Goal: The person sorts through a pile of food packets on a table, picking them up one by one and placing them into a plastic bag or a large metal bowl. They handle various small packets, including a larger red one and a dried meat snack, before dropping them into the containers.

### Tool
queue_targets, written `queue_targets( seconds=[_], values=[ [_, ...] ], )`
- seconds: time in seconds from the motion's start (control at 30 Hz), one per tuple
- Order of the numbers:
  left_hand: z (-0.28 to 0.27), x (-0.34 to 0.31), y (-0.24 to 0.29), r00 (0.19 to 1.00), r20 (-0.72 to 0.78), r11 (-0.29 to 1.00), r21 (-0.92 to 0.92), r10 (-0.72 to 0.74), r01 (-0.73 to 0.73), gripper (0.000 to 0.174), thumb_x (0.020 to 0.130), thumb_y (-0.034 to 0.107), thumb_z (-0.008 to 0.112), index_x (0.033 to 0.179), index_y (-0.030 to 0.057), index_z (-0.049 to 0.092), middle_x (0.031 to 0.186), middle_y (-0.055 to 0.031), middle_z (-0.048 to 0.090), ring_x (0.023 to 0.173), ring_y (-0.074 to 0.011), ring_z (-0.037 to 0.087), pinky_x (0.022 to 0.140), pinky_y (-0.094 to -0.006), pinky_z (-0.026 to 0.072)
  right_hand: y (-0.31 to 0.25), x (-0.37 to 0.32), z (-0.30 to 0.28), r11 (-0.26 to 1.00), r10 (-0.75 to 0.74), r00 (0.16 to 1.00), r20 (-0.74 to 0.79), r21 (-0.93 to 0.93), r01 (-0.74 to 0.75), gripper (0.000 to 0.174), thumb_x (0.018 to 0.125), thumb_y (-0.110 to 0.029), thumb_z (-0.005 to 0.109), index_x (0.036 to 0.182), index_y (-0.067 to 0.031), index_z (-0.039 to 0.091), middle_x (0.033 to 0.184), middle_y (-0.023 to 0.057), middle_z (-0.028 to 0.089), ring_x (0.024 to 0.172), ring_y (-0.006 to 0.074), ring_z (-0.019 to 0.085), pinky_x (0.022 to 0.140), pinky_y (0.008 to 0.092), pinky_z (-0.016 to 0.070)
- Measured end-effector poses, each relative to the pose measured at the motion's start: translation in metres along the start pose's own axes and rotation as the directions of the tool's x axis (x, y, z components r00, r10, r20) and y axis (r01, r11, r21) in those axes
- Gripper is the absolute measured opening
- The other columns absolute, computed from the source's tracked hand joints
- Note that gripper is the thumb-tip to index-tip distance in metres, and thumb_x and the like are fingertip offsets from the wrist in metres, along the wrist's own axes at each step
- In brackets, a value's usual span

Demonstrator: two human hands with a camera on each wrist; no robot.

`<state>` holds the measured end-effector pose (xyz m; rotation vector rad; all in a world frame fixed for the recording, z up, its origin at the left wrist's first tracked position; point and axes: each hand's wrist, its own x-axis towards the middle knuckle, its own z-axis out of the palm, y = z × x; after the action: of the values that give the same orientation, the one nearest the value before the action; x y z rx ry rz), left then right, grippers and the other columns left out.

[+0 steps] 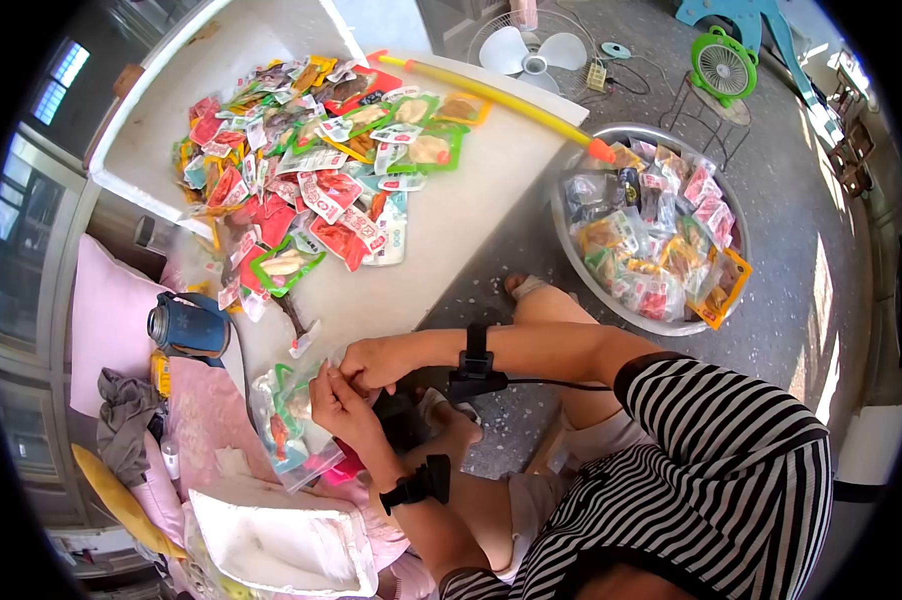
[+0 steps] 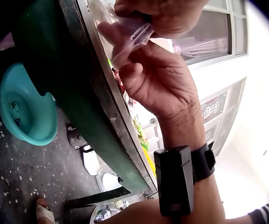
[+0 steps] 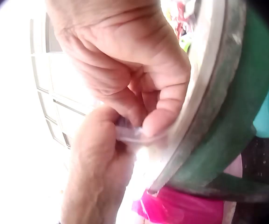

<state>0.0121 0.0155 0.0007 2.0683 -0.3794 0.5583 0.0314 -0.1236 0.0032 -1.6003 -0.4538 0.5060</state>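
Observation:
A clear plastic bag [image 1: 316, 462] with colourful packets inside stands at the near edge of the table. My left hand [image 1: 343, 405] pinches the bag's gathered top edge between thumb and fingers. Right beside it, my right hand [image 1: 373, 362] also pinches the plastic, its fingers curled inward. In the left wrist view, a crumpled fold of clear plastic [image 2: 141, 35] shows between the left hand [image 2: 172, 16] and right hand [image 2: 160, 86]. From the right wrist, a strip of the film [image 3: 132, 135] appears under the right fingertips.
Many small food packets [image 1: 341, 215] spill from a white foam box [image 1: 136, 150] onto the table [image 1: 491, 190]. A metal basin [image 1: 561, 230] of bagged packets is on the floor. A yellow tube [image 1: 491, 95], blue flask [image 1: 193, 325] and smaller foam box [image 1: 276, 545] lie around.

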Motion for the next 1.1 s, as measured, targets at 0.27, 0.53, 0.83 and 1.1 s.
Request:
queue_targets(
  seconds=[0.27,0.53,0.83,1.1],
  values=[
    [0.007,-0.006,-0.012,0.971,0.228,0.945,0.296,0.075,-0.142,0.014,0.083,0.004,0.056,0.092,-0.0030,0.064,0.077,-0.0196,0.060,0.068,-0.0372,0.057,0.060,-0.0433,0.0451,-0.017,-0.061,-0.133,0.986,0.088,0.678,-0.730,0.163,0.048,0.026,0.088,-0.019,0.055,0.106,-0.0021,0.064,0.079,0.0072,0.063,0.061,0.0131,0.062,0.047,0.0263,0.0524],
    [0.015,-0.005,0.005,0.933,0.334,0.983,0.079,0.131,-0.166,0.009,0.083,0.003,0.055,0.083,-0.0049,0.058,0.069,-0.0198,0.052,0.061,-0.0346,0.052,0.056,-0.0394,0.0400,0.016,-0.107,-0.198,0.997,-0.038,0.446,-0.894,-0.007,0.071,0.048,0.088,-0.014,0.055,0.134,-0.0046,0.047,0.116,0.0107,0.057,0.086,0.0169,0.061,0.073,0.0293,0.0533],
    [0.019,-0.005,0.011,0.910,0.387,0.984,0.041,0.145,-0.174,0.007,0.084,0.002,0.055,0.083,-0.0047,0.058,0.066,-0.0179,0.048,0.057,-0.0310,0.048,0.052,-0.0371,0.0366,0.039,-0.111,-0.229,0.976,0.060,0.170,-0.984,0.093,0.196,0.058,0.080,-0.019,0.069,0.132,-0.0015,0.049,0.105,0.0188,0.063,0.085,0.0213,0.063,0.073,0.0323,0.0513],
    [0.015,-0.004,0.014,0.897,0.430,0.986,0.082,0.099,-0.147,0.013,0.082,0.001,0.056,0.092,-0.0030,0.063,0.072,-0.0174,0.053,0.063,-0.0352,0.053,0.056,-0.0404,0.0415,0.042,-0.123,-0.244,0.914,0.060,0.198,-0.978,-0.026,-0.404,0.046,0.074,-0.020,0.068,0.116,-0.0041,0.060,0.102,0.0210,0.065,0.093,0.0272,0.064,0.082,0.0367,0.0503]
  ],
)
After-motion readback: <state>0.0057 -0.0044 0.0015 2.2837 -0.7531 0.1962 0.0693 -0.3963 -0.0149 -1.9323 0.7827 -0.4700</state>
